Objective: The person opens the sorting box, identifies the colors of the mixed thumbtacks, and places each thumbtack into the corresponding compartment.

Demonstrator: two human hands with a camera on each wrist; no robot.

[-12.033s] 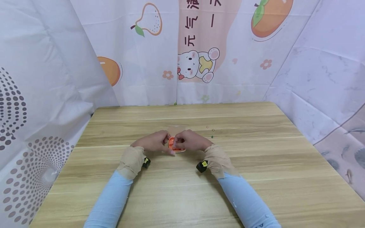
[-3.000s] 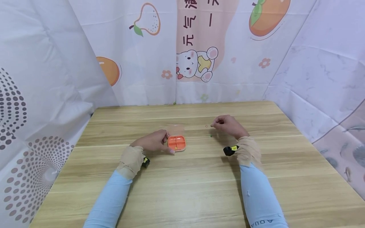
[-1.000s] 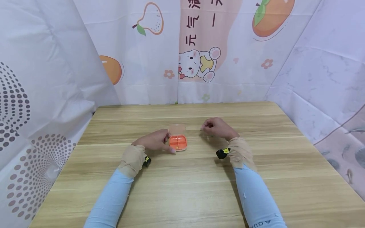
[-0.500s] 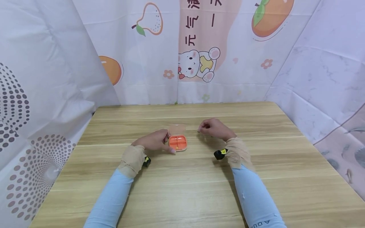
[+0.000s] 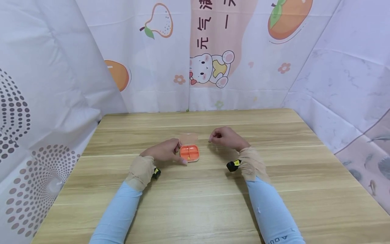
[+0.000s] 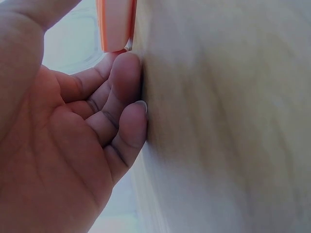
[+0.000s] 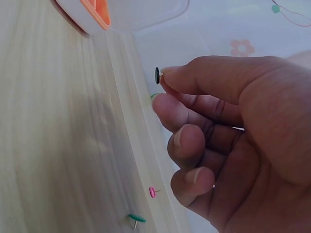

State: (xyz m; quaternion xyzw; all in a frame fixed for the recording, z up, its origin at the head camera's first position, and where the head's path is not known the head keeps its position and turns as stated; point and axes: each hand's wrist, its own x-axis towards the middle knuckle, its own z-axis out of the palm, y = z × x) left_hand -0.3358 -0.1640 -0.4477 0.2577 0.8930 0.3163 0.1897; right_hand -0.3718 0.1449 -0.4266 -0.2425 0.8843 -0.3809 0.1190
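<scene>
An orange box [image 5: 194, 149] with four compartments lies on the table, its clear lid [image 5: 188, 138] flipped back. My left hand [image 5: 163, 150] holds it at the left side, thumb by the near corner and curled fingers toward the hinge; in the left wrist view a fingertip meets the box wall. Something small and yellow [image 5: 188, 158] sits in the near left compartment. Right of the box, above the table, my right hand [image 5: 226, 138] pinches a dark thumbtack [image 7: 157, 75] by its pin between thumb and index finger, with the flat head outward.
In the right wrist view a pink thumbtack [image 7: 152, 192] and a green thumbtack [image 7: 137, 218] lie on the wooden table [image 5: 195, 203]. The right hand hides them in the head view. A printed curtain [image 5: 146, 67] hangs behind the table.
Twelve seconds ago my right hand was over the box. It later reached the loose thumbtacks at right, and has since moved left toward the box with the dark one. The left hand stays put.
</scene>
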